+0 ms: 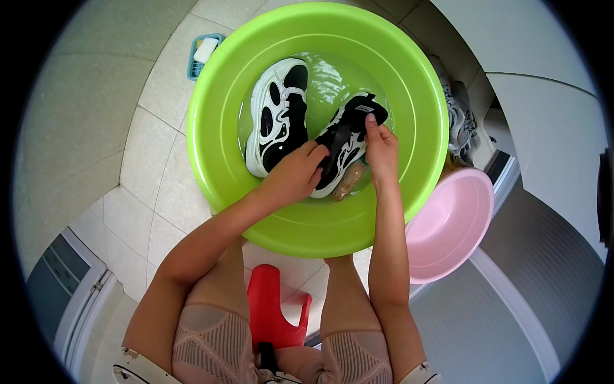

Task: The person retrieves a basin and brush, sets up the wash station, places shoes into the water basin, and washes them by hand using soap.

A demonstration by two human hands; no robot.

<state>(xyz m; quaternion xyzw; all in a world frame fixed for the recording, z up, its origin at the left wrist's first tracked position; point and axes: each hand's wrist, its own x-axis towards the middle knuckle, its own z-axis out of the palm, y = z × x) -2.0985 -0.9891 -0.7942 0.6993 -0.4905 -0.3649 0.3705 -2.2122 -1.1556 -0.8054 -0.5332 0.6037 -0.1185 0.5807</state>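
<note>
Right now, your two hands meet at one black-and-white shoe point(346, 142), which sits in the right half of the green basin point(300, 235), down at the shallow water point(327, 78) and away from the rim. Its long axis slants from the basin's far right edge towards the middle of the near edge, and each hand has a different stretch of it. Your right hand point(382, 153) is nearer the far end: its grip is closed there, thumb pressed flat on the black upper beside a small pale label, fingers hidden underneath. Your left hand point(295, 171) comes in from the near left and is nearer the middle and the near end; its fingers curl against the shoe's left side, but this angle doesn't let you judge whether that grip pinches anything or merely rests. From the left hand, then, the shoe lies to the right; from the right hand, it runs back to the left and towards you. A brownish, translucent item point(350, 182) lies just beside the near end, below your right hand. The other shoe point(266, 121) lies nearer the basin's left edge, its axis running roughly far to near, untouched by your right hand.
</note>
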